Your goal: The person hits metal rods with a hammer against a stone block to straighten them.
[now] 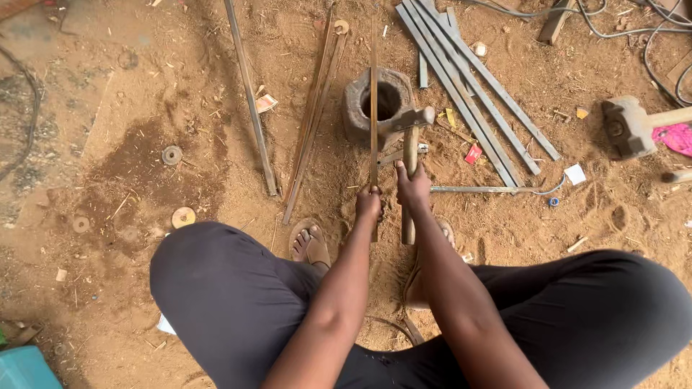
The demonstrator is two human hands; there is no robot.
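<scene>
- Left hand (368,202) is closed around a thin metal strip (373,108), holding it flat across the hollow block (380,106).
- Right hand (413,189) is clamped on the wooden handle of a hammer (411,126); its head rests at the block's right rim, just beside the strip.
- Block stands on sandy ground (144,108), directly ahead of the person's sandalled foot (310,245).
- More thin strips (313,122) lie left of the block; grey angle bars (468,94) lie right.
- Large mallet (631,126) lies far right.
</scene>
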